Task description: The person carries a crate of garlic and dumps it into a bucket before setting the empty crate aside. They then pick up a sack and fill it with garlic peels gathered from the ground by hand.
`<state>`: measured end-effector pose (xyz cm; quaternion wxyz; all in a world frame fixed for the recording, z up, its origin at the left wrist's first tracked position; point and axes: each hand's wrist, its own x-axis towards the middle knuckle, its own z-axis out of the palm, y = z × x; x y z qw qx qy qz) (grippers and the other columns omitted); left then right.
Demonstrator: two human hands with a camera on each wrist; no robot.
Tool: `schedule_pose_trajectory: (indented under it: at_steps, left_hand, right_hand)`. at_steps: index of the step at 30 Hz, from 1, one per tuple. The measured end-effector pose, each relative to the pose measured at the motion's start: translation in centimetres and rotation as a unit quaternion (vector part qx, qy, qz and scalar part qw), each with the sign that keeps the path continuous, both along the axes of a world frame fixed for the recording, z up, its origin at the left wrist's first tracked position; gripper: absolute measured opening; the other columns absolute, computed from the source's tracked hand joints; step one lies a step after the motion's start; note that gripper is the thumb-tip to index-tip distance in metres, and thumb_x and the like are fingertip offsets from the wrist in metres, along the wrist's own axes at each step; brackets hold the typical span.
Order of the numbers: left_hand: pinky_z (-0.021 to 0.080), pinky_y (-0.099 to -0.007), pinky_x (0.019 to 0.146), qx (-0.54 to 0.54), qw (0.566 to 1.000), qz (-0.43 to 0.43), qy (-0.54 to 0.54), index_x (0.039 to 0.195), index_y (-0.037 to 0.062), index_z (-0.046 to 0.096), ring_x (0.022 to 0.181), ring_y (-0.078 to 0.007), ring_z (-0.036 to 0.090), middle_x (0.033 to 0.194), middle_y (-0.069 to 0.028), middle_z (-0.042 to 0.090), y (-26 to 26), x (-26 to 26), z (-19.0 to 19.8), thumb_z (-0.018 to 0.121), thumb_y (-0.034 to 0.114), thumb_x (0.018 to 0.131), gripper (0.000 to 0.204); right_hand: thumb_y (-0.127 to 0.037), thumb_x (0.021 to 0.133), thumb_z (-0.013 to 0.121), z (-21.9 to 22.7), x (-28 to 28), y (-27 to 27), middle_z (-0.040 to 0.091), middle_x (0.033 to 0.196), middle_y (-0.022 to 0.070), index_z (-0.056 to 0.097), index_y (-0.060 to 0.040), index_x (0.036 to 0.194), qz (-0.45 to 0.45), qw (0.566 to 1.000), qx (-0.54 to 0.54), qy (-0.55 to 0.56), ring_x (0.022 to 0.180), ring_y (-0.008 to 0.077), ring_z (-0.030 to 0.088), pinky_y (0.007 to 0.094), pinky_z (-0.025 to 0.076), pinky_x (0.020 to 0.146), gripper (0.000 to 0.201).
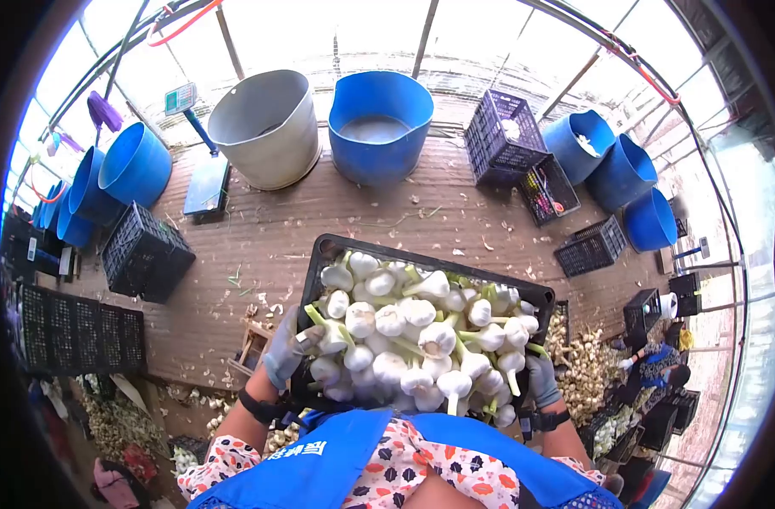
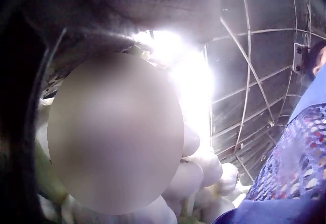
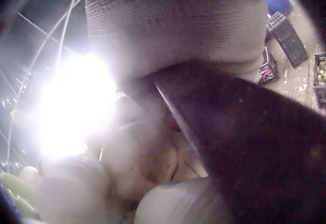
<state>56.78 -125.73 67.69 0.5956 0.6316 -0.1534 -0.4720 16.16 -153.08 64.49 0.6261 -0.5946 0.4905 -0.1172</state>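
Observation:
A black plastic crate [image 1: 313,280] heaped with white garlic bulbs [image 1: 390,320], some with short green stems, is held in front of my body in the head view. My gloved left hand [image 1: 283,349] grips its left end, and my gloved right hand [image 1: 542,380] grips the right end, partly hidden by the rim. In the right wrist view the glove [image 3: 178,30] bends over the dark crate wall [image 3: 254,142], with garlic [image 3: 142,157] close below. Garlic bulbs [image 2: 186,180] also show in the left wrist view, beside a blurred oval.
Ahead on the plank floor stand a grey tub [image 1: 264,136] and a blue tub [image 1: 379,127], with a platform scale [image 1: 205,187] to their left. Black crates [image 1: 146,254] and blue buckets line both sides. Loose garlic [image 1: 582,373] lies at right, near another person [image 1: 657,369].

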Motion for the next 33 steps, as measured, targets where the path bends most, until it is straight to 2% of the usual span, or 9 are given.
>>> schedule_pose_trajectory:
  at_steps: [8, 9, 15, 24, 27, 28, 30, 32, 33]
  left_hand:
    - [0.041, -0.0291, 0.09, 0.065, 0.996, -0.045, -0.036, 0.123, -0.0007, 0.045, 0.099, -0.0147, 0.051, 0.11, -0.0073, 0.054, -15.7, 17.3, -3.5, 0.066, 0.024, 0.082, 0.053]
    - [0.04, -0.0304, 0.092, 0.075, 0.992, -0.068, -0.078, 0.122, -0.0008, 0.046, 0.101, -0.015, 0.05, 0.111, -0.0072, 0.054, -17.6, 19.1, -3.8, 0.067, 0.028, 0.081, 0.054]
    - [0.04, -0.032, 0.093, 0.084, 0.984, -0.146, -0.053, 0.122, -0.0022, 0.044, 0.104, -0.0183, 0.051, 0.113, -0.0115, 0.055, -26.9, 27.1, -7.2, 0.067, 0.032, 0.081, 0.058]
    - [0.041, -0.0316, 0.09, 0.089, 0.932, -0.352, -0.007, 0.12, -0.0029, 0.045, 0.101, -0.0209, 0.054, 0.109, -0.0157, 0.057, -43.0, 38.8, -16.4, 0.065, 0.034, 0.082, 0.056]
    - [0.04, -0.0342, 0.091, 0.088, 0.896, -0.434, -0.032, 0.124, -0.0039, 0.04, 0.105, -0.028, 0.054, 0.113, -0.0206, 0.056, -47.1, 40.4, -19.9, 0.063, 0.043, 0.081, 0.068]
    - [0.04, -0.0351, 0.092, 0.106, 0.874, -0.473, -0.04, 0.126, -0.0044, 0.038, 0.107, -0.0307, 0.054, 0.114, -0.0225, 0.055, -48.9, 40.7, -20.8, 0.063, 0.046, 0.08, 0.072]
    - [0.039, -0.0364, 0.094, 0.105, 0.856, -0.504, -0.048, 0.128, -0.0054, 0.035, 0.109, -0.0353, 0.053, 0.116, -0.0267, 0.054, -51.6, 41.1, -22.3, 0.062, 0.05, 0.078, 0.079]
    - [0.039, -0.0373, 0.094, 0.12, 0.829, -0.541, -0.078, 0.128, -0.007, 0.034, 0.109, -0.0369, 0.053, 0.116, -0.029, 0.054, -52.4, 39.8, -24.4, 0.061, 0.051, 0.078, 0.081]
    - [0.04, -0.0381, 0.094, 0.115, 0.821, -0.553, -0.08, 0.127, -0.0077, 0.035, 0.109, -0.0378, 0.053, 0.116, -0.0302, 0.053, -53.2, 39.2, -25.6, 0.061, 0.052, 0.077, 0.082]
  right_hand:
    - [-0.006, 0.083, 0.054, -3.2, 17.6, -13.6, 0.064, 0.1, 0.0083, 0.059, 0.0023, 0.108, -0.043, 0.996, 0.074, -0.033, 0.09, 0.0151, 0.058, 0.0278, 0.046, 0.079, 0.027]
    - [-0.007, 0.085, 0.053, -3.0, 19.1, -15.3, 0.064, 0.1, 0.0087, 0.06, 0.002, 0.107, 0.015, 1.0, 0.003, 0.017, 0.09, 0.0152, 0.059, 0.0283, 0.046, 0.079, 0.026]
    - [-0.01, 0.086, 0.05, -2.2, 24.8, -19.6, 0.065, 0.095, 0.0075, 0.062, 0.0018, 0.104, -0.025, 0.998, 0.059, 0.029, 0.085, 0.0145, 0.059, 0.0286, 0.047, 0.076, 0.024]
    - [-0.012, 0.085, 0.045, -2.9, 36.5, -20.0, 0.063, 0.095, 0.0052, 0.063, 0.0, 0.1, -0.212, 0.966, 0.136, 0.066, 0.083, 0.0122, 0.059, 0.0274, 0.048, 0.072, 0.026]
    - [-0.012, 0.085, 0.045, -6.4, 37.5, -18.1, 0.062, 0.102, 0.0061, 0.062, 0.0001, 0.105, -0.375, 0.907, 0.186, 0.044, 0.089, 0.0147, 0.059, 0.0296, 0.048, 0.078, 0.028]
    - [-0.013, 0.086, 0.045, -8.8, 35.0, -17.5, 0.061, 0.105, 0.006, 0.059, -0.0003, 0.11, -0.321, 0.926, 0.183, 0.072, 0.092, 0.0158, 0.058, 0.0295, 0.048, 0.081, 0.031]
    - [-0.015, 0.087, 0.045, -10.8, 36.6, -17.5, 0.059, 0.109, 0.0061, 0.057, -0.001, 0.114, -0.422, 0.871, 0.253, 0.008, 0.096, 0.0166, 0.057, 0.0305, 0.047, 0.083, 0.032]
    - [-0.017, 0.089, 0.044, -13.5, 34.5, -15.6, 0.058, 0.112, 0.0061, 0.056, -0.0013, 0.115, -0.433, 0.857, 0.277, 0.043, 0.1, 0.017, 0.056, 0.0314, 0.046, 0.086, 0.032]
    - [-0.017, 0.089, 0.045, -14.2, 34.7, -16.1, 0.058, 0.112, 0.006, 0.056, -0.0016, 0.115, -0.389, 0.889, 0.231, 0.064, 0.101, 0.0164, 0.054, 0.0314, 0.045, 0.087, 0.032]
